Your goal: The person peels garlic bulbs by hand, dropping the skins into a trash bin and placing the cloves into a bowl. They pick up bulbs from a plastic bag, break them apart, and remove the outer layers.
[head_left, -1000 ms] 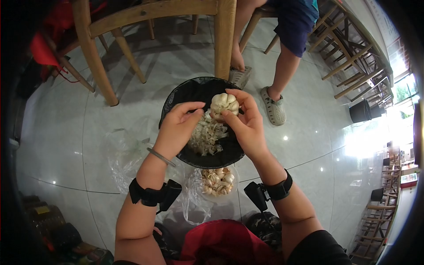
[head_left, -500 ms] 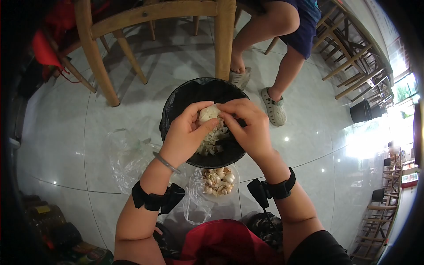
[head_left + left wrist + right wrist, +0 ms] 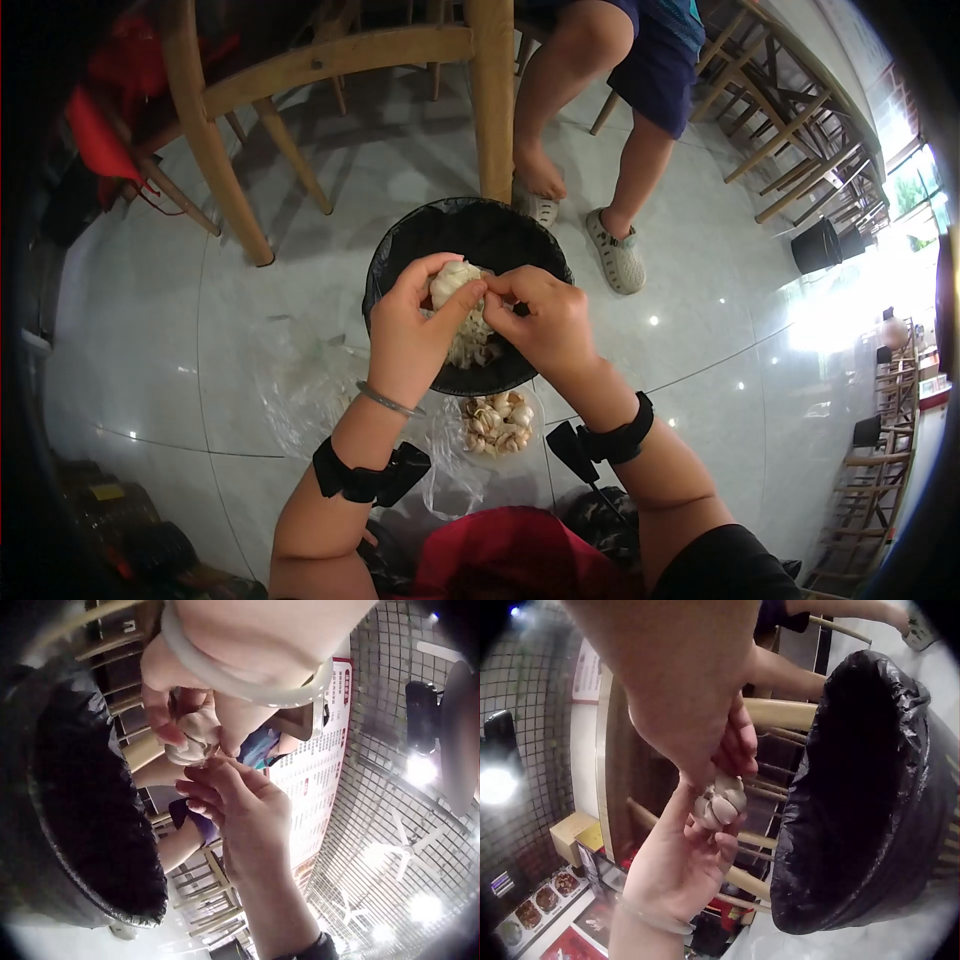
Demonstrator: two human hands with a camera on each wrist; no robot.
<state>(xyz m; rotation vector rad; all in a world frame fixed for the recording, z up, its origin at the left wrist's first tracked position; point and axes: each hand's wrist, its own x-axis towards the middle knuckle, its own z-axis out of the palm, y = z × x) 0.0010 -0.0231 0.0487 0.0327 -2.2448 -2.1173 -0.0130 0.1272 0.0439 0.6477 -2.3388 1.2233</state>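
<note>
Over the black-lined bin point(image 3: 498, 226), my left hand point(image 3: 405, 325) holds a whitish garlic bulb point(image 3: 450, 284) between thumb and fingers. The right hand point(image 3: 548, 318) pinches at the bulb's near-right side, thumb and index fingertips together beside the left thumb. In the right wrist view the bulb point(image 3: 724, 804) shows separate plump cloves, with both hands' fingers around it. Pale papery garlic skins point(image 3: 472, 352) lie in the bin below the hands. A clear bowl of garlic cloves point(image 3: 497, 424) stands on the floor, close to the bin's near side.
A crumpled clear plastic bag point(image 3: 300, 385) lies on the tiled floor left of the bowl. A wooden chair point(image 3: 492, 110) stands just beyond the bin. Another person's leg point(image 3: 640, 170) and sandal point(image 3: 617, 255) are to the right of it.
The garlic bulb has passed from the right hand to the left, and has come down and leftward over the bin. The right fingers now work at its side. The other person's leg has shifted.
</note>
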